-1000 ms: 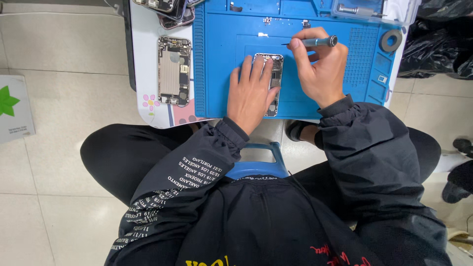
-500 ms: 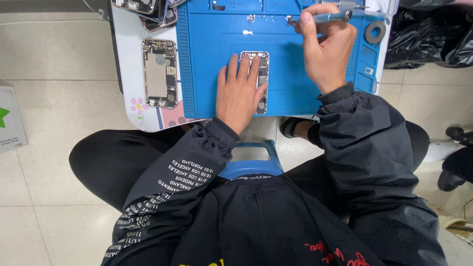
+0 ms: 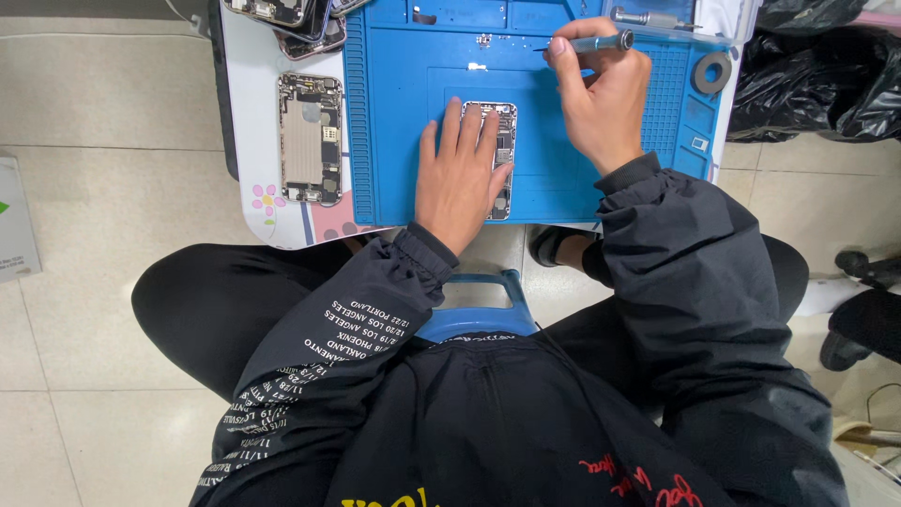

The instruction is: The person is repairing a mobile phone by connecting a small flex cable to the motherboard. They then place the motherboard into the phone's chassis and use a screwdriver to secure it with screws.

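Note:
An opened phone body (image 3: 502, 141) lies on a blue repair mat (image 3: 394, 122), its insides facing up. My left hand (image 3: 460, 174) rests flat on top of it, fingers spread over its left half. My right hand (image 3: 601, 94) is raised over the mat to the right of the phone and grips a thin grey screwdriver (image 3: 591, 42), whose tip points left toward the mat's upper trays. Tiny screws (image 3: 483, 40) sit on the mat above the phone.
A second opened phone (image 3: 310, 139) lies on the white table left of the mat. More phone shells (image 3: 286, 14) are stacked at the top left. Another screwdriver (image 3: 652, 19) and a black ring (image 3: 713, 71) sit at the mat's right. Black bags (image 3: 826, 75) lie on the floor.
My right hand has lifted the screwdriver away from the phone, up toward the mat's far edge. My left hand has stayed on the phone. The camera view has shifted.

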